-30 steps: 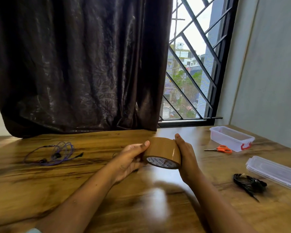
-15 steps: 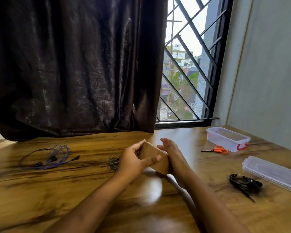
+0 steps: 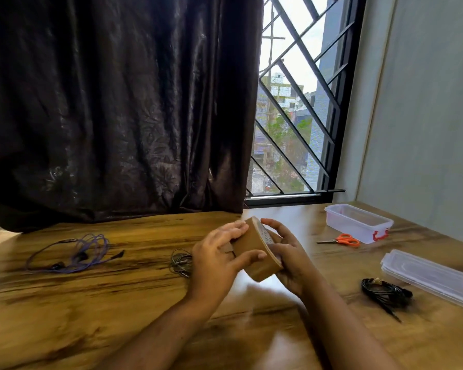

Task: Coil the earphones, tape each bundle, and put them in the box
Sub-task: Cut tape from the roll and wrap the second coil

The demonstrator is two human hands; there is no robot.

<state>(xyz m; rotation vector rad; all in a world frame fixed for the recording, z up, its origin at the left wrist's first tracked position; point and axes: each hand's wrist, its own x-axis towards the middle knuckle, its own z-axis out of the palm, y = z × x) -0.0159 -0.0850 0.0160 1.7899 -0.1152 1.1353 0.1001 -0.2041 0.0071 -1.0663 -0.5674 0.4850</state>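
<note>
Both hands hold a brown tape roll (image 3: pixel 254 249) above the middle of the wooden table. My left hand (image 3: pixel 219 260) grips its outer band, thumb across the front and fingers on top. My right hand (image 3: pixel 286 252) cups its right face. A small grey coiled earphone (image 3: pixel 181 263) lies just left of my left hand. Purple earphones (image 3: pixel 83 252) lie loose at the far left. A black earphone bundle (image 3: pixel 385 292) rests at the right. The clear plastic box (image 3: pixel 358 222) with a red clasp stands open at the back right.
Orange-handled scissors (image 3: pixel 341 240) lie in front of the box. The clear box lid (image 3: pixel 433 276) sits at the right edge, beyond the black bundle. A dark curtain (image 3: pixel 118 102) and a barred window (image 3: pixel 297 108) close off the far side of the table (image 3: pixel 91 316).
The tape roll has turned in my hands from facing me to standing on edge, tilted. My left hand moved from its left side onto its outer band.
</note>
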